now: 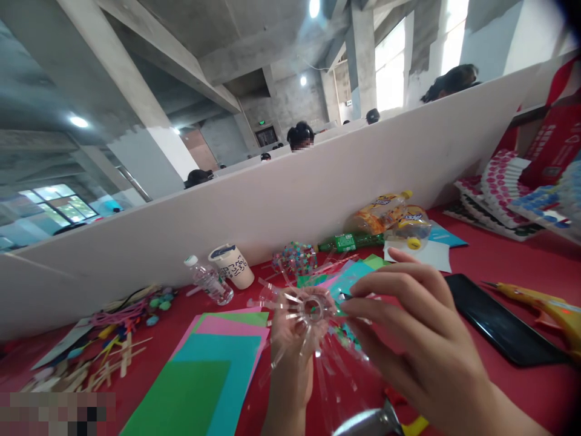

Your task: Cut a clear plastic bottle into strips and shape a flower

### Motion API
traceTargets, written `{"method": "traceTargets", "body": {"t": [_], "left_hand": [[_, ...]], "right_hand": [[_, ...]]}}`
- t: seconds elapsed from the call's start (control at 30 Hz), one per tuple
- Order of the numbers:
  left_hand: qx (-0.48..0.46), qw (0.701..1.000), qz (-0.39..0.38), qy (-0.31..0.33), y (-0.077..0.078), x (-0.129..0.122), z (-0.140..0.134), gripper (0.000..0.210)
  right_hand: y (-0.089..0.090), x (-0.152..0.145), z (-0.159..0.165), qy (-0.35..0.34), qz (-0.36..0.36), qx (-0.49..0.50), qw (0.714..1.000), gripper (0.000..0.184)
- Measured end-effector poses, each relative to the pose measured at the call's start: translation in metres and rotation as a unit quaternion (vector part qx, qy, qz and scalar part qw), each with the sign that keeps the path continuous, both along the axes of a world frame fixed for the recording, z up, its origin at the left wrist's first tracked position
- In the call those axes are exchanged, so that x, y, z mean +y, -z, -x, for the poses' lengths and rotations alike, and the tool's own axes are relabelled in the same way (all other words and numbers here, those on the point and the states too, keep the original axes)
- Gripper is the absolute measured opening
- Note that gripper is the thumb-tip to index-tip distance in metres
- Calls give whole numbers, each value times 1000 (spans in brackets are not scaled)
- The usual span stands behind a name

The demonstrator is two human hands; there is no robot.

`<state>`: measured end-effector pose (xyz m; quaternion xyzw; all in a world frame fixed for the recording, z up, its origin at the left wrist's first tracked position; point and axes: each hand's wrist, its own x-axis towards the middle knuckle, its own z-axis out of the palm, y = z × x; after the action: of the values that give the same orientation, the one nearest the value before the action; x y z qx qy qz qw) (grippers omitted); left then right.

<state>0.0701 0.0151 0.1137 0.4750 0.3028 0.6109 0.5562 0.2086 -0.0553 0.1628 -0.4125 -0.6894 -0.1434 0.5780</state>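
Note:
A clear plastic bottle piece [313, 310], cut into strips that splay outward like a flower, stands in the middle of the view. Its round neck opening faces me. My left hand [290, 348] is closed around it from behind, with most of the fingers hidden. My right hand [408, 315] comes in from the right, thumb and forefinger pinched at the strips' right side. Between those fingertips is a small dark, greenish bit, too small to name. Below the hands lie scissors [370, 422] with metal blades and red and yellow handles.
Coloured paper sheets [195, 381] lie left, beyond them craft sticks [109, 369]. A water bottle [209, 280], a cup [233, 266] and drink bottles [385, 212] line the white partition [254, 206]. A black phone [503, 321] and yellow glue gun [544, 303] lie right.

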Motion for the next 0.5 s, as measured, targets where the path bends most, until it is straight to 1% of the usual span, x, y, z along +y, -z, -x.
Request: {"method": "traceTargets", "body": {"t": [0.1, 0.13, 0.2, 0.3, 0.33, 0.37, 0.43, 0.5], "left_hand": [[-15, 998, -34, 48, 5, 14, 6, 32], [-12, 998, -42, 40, 7, 16, 7, 37], [-10, 999, -44, 18, 7, 16, 5, 38], [1, 999, -45, -24, 4, 6, -2, 40], [19, 997, -48, -58, 3, 1, -4, 40], [31, 996, -52, -71, 1, -3, -5, 39], [45, 994, -57, -82, -1, -10, -7, 36], [61, 994, -44, -74, -2, -15, -7, 36]], "right_hand": [[-5, -6, -6, 3, 12, 14, 1000, 16], [-6, -7, -8, 0, 19, 14, 1000, 16], [-7, -10, -9, -14, 38, 10, 999, 17], [-8, -12, -8, -41, 62, 2, 997, 17], [-8, -12, -8, -47, 65, 1, 997, 17], [-8, -12, -7, -50, 69, -1, 996, 18], [-7, -10, -4, -52, 83, 1, 995, 18], [-4, -7, -2, -49, 105, 12, 993, 16]]}}
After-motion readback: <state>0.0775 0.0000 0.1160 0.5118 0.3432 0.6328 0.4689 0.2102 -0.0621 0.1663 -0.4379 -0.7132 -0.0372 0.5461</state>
